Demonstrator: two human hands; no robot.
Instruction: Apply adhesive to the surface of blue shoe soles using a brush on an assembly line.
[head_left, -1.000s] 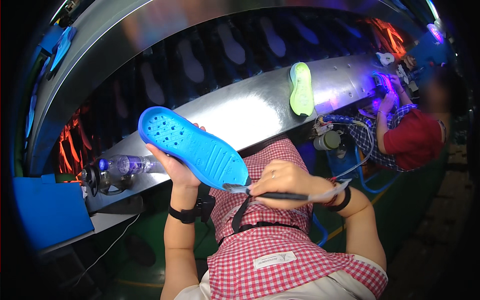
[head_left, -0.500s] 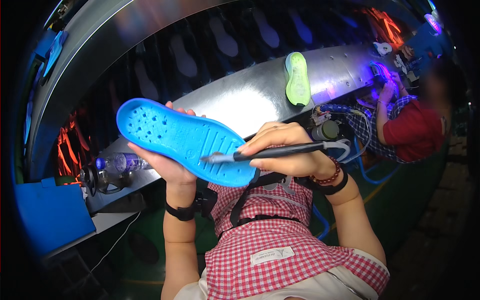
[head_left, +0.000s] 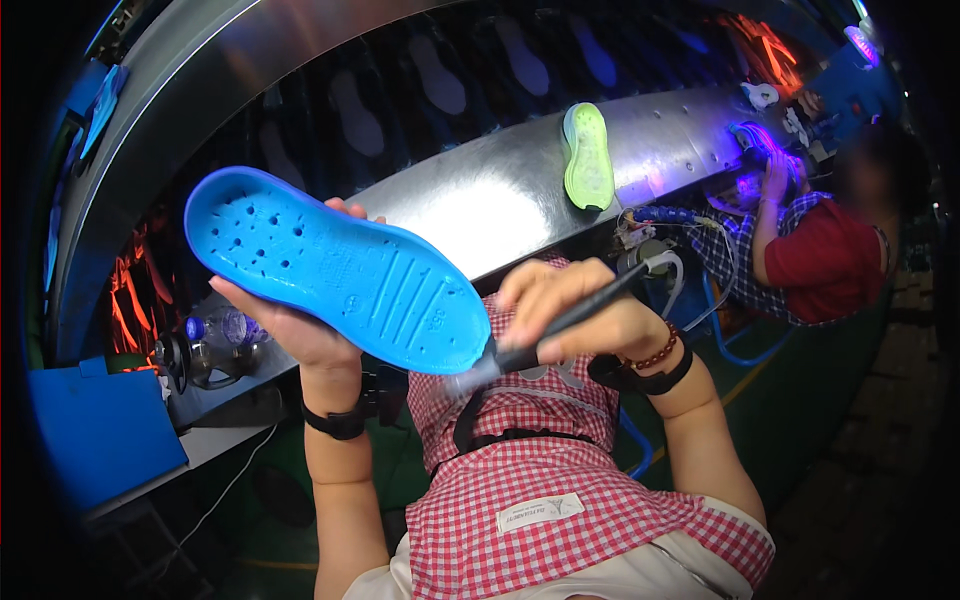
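Note:
My left hand (head_left: 300, 325) grips a bright blue shoe sole (head_left: 350, 265) from beneath, fingers behind its far edge and thumb side under the near edge. The sole's ribbed and holed face is turned up toward me, and it looks wet. In my right hand (head_left: 590, 315) is a black-handled brush (head_left: 560, 330) with a hose at its rear end. Its pale bristles, smeared by motion, are at the near right end of the sole; whether they touch it I cannot tell.
Beyond my hands runs a metal ledge (head_left: 400, 215) with a yellow-green sole (head_left: 588, 160) on it. Dark sole shapes lie on the conveyor behind. Bottles (head_left: 225, 330) stand at left beside a blue box (head_left: 105, 420). A co-worker in red (head_left: 820, 250) works at right.
The brush has left the ribbed area of the sole and moved toward me, to the sole's near end. My left hand and the sole have shifted left.

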